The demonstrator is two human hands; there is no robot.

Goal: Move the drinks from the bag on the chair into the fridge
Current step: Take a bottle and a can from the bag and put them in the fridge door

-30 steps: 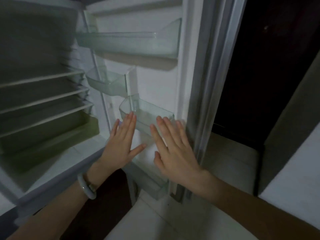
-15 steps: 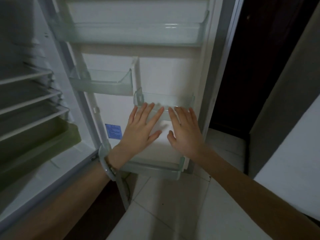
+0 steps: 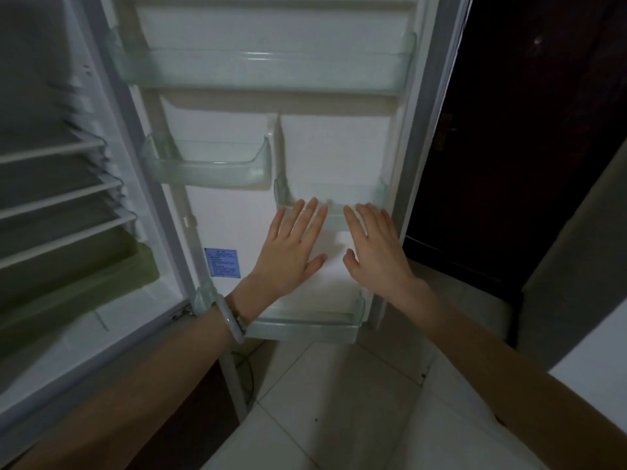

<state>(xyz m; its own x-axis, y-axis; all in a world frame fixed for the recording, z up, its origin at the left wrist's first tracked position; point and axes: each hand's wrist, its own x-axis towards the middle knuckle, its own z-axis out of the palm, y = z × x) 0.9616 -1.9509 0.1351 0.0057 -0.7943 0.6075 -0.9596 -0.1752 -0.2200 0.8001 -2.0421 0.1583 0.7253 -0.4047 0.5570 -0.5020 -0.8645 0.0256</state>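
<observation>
Fridge door wider, bins bare.

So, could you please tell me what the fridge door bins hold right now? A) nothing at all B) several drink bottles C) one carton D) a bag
A: every door bin is bare, and both the left hand and right hand are open and empty.

Both forearms are bare, with no sleeves showing. A pale, smooth bangle circles the left wrist beside a thin darker band.
</observation>
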